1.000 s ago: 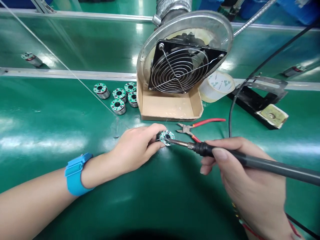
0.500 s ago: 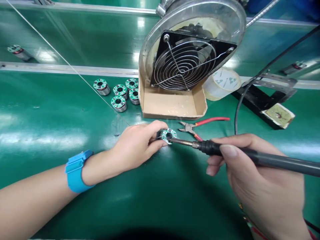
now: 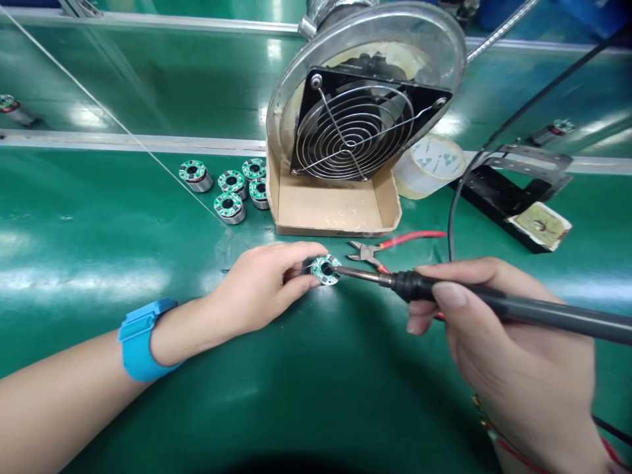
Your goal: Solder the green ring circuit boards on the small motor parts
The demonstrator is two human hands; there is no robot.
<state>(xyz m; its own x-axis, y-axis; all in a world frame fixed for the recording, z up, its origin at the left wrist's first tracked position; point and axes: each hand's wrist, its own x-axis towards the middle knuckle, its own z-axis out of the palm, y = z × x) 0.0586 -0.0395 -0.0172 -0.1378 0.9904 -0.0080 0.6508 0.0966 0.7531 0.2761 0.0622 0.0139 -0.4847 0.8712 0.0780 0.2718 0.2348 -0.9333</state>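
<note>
Between the thumb and forefinger of my left hand (image 3: 266,283) is a small motor stator (image 3: 318,278) topped by a ring-shaped green circuit board; a blue strap (image 3: 143,339) circles that wrist. My right hand (image 3: 508,342) is closed round the dark handle of a soldering iron (image 3: 444,291). The iron's tip points left at the right side of the board; whether it touches cannot be made out. Red-handled cutting pliers (image 3: 366,252) lie just beyond the iron, partly covered by it and my right hand.
Several similar stators (image 3: 230,205) stand at the back left. A round fan hood (image 3: 350,141) with a wire guard stands over a cardboard tray (image 3: 328,204). Right of it are a tape roll (image 3: 429,168) and an iron stand with a sponge (image 3: 540,224). A black cable (image 3: 457,194) crosses behind my right hand.
The iron's tip has shifted from the front of the board's ring to its right edge. My left hand keeps its hold on the stator. The whole view has shifted slightly.
</note>
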